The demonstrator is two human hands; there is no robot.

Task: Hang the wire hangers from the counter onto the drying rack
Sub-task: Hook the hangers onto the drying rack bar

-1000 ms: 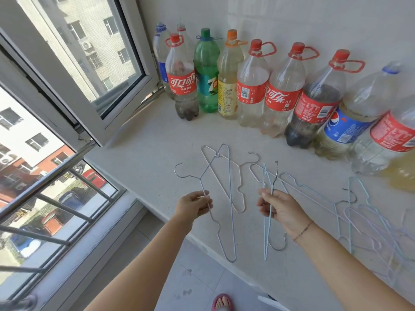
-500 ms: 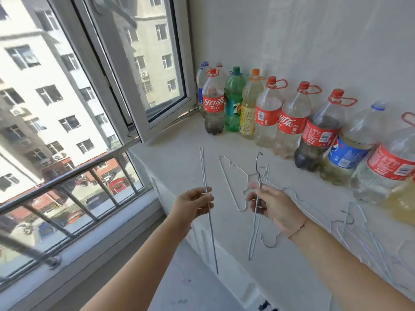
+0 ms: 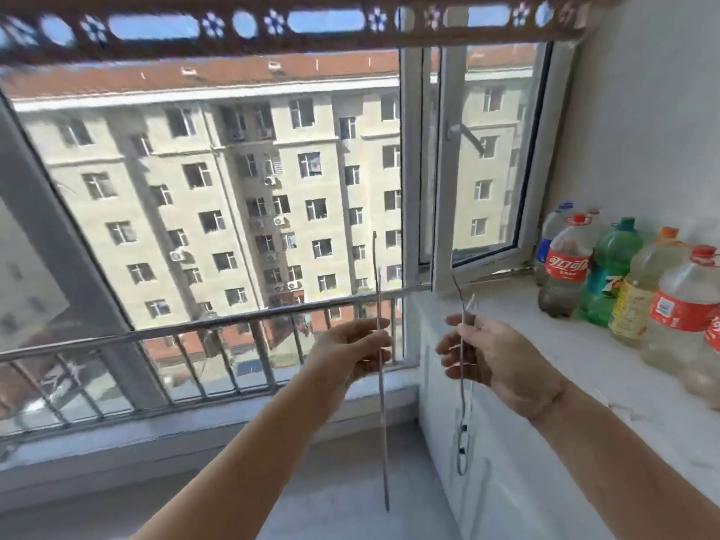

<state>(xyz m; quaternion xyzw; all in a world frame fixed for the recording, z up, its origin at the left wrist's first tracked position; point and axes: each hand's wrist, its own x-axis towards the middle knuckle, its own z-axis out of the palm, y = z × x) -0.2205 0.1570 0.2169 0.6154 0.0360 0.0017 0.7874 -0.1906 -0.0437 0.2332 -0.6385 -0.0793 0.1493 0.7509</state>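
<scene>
My left hand point(image 3: 352, 354) grips a wire hanger point(image 3: 382, 415), seen edge-on as a thin upright line in front of the window. My right hand point(image 3: 489, 354) holds another wire hanger point(image 3: 463, 422), also nearly edge-on, its hook end rising above my fingers. Both hands are raised at chest height, side by side, just left of the white counter point(image 3: 607, 380). Across the top of the view runs the brown drying rack bar point(image 3: 272, 31) with round and flower-shaped holes. It is blurred and well above both hangers.
Several large plastic drink bottles point(image 3: 567, 267) line the counter against the right wall. An open window sash point(image 3: 479, 161) stands at the counter's far end. A metal guard rail point(image 3: 218, 325) crosses the big window ahead. Grey floor lies below.
I have turned left and looked up, away from the counter toward the window. Both hands carried their hangers off the counter, and the rack bar has come into view overhead.
</scene>
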